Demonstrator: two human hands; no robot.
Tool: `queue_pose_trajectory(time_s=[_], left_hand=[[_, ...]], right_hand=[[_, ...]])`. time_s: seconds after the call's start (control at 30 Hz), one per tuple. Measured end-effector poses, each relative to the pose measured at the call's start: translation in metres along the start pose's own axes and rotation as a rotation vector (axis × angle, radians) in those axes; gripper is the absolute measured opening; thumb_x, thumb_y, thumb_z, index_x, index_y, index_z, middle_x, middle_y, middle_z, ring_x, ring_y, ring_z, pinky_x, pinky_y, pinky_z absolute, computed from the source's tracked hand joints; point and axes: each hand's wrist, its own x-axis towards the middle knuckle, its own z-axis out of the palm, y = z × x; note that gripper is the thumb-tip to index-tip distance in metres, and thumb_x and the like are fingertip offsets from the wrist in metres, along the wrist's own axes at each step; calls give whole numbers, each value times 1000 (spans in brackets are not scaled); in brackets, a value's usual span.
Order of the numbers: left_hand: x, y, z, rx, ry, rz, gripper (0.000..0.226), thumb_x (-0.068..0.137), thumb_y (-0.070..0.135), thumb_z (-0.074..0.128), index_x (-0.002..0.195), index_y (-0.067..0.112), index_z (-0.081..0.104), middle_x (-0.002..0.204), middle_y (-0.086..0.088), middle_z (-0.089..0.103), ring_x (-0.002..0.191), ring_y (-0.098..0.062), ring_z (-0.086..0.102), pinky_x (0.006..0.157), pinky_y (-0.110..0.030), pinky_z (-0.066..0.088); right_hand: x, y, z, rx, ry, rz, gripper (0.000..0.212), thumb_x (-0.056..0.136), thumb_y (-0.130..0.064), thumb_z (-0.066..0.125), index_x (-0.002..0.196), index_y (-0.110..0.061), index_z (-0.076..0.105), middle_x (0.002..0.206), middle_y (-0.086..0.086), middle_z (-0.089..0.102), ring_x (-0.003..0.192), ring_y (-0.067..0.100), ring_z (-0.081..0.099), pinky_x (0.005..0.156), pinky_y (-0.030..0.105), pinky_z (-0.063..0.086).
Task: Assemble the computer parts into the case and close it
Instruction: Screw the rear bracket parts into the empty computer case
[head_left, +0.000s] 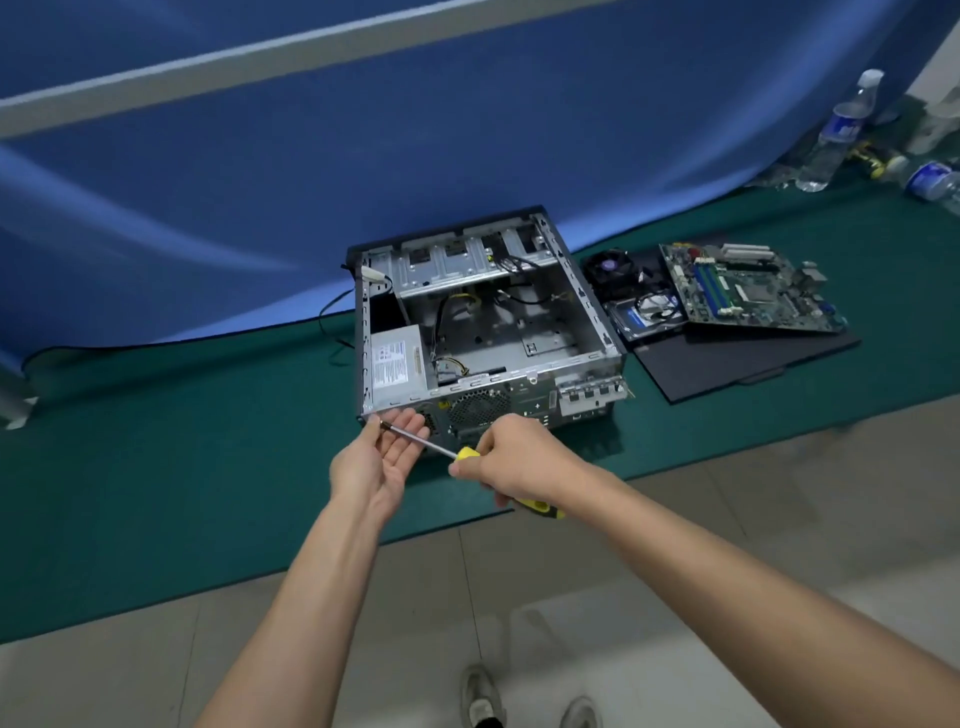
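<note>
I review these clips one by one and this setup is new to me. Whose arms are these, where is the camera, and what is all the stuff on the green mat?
There is no robot here. One wide-angle camera sits on a person's head and looks down, so the two bare arms and the shoes at the bottom are the wearer's own.

On the green mat lies an open computer case with a grey power supply already inside. To its right, on a flat black side panel, wait the parts still to go in: a motherboard, a cooling fan and a hard drive. Water bottles stand far right.

The right hand grips a yellow-handled screwdriver. The left hand, its fingers relaxed, steadies the screwdriver's tip near the case's rear corner.
</note>
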Motion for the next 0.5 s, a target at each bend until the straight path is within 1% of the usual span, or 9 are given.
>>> queue_pose_trajectory(time_s=[0.07, 0.13, 0.23, 0.3, 0.33, 0.4, 0.43, 0.47, 0.5], left_hand=[[6, -2, -7, 11, 21, -20, 31, 103, 17, 38, 88, -2, 56, 62, -10, 70, 65, -20, 69, 76, -35, 56], [11, -3, -16, 4, 26, -56, 31, 103, 17, 37, 90, -2, 57, 62, -9, 70, 71, -21, 67, 80, -37, 52], [19, -2, -23, 5, 6, -113, 31, 103, 15, 35, 90, -1, 58, 62, -8, 70, 72, -19, 65, 72, -37, 51], [26, 1, -24, 7, -7, -148, 31, 103, 14, 35, 88, 0, 58, 61, -6, 69, 71, -18, 65, 69, -35, 52], [30, 3, -25, 7, -7, -163, 31, 103, 13, 35, 87, 0, 58, 61, -6, 69, 70, -17, 64, 66, -34, 53], [37, 4, -25, -21, -4, -192, 31, 102, 12, 37, 85, 0, 59, 61, -7, 67, 67, -17, 65, 60, -32, 54], [41, 4, -25, -44, -1, -203, 31, 102, 12, 38, 83, -1, 59, 63, -8, 67, 66, -18, 65, 58, -31, 54], [44, 3, -25, -66, 0, -211, 30, 102, 11, 39, 83, -1, 59, 65, -9, 66, 65, -18, 65, 59, -31, 55], [47, 2, -26, -85, -5, -218, 31, 102, 11, 38, 82, -1, 58, 69, -9, 65, 66, -18, 65, 63, -30, 55]], right_hand=[[1, 1, 11, 22, 19, 67, 38, 80, -45, 70, 66, -10, 66, 54, 3, 66, 49, 10, 55, 50, 23, 42], [3, 0, 21, 36, 26, 102, 41, 80, -46, 70, 67, -7, 70, 56, 3, 68, 54, 9, 57, 54, 24, 45], [7, -2, 36, 70, 64, 133, 42, 84, -45, 67, 70, -5, 71, 60, 6, 70, 60, 14, 61, 63, 27, 51], [10, -4, 49, 90, 82, 147, 42, 87, -42, 64, 73, -3, 69, 62, 8, 69, 61, 18, 63, 61, 26, 49], [12, -5, 57, 100, 83, 159, 40, 89, -40, 62, 76, -3, 68, 66, 9, 69, 65, 21, 64, 60, 26, 48], [14, -5, 72, 110, 65, 178, 33, 94, -36, 57, 81, -6, 61, 81, 12, 68, 77, 27, 64, 62, 30, 45], [15, -6, 80, 107, 57, 186, 30, 95, -33, 54, 80, -8, 57, 85, 11, 66, 78, 28, 61, 61, 29, 43], [16, -7, 86, 101, 57, 193, 29, 97, -31, 52, 77, -10, 53, 85, 10, 62, 74, 27, 58, 59, 28, 38], [18, -8, 90, 95, 64, 202, 31, 98, -30, 51, 72, -12, 48, 83, 8, 58, 68, 24, 53, 54, 27, 34]])
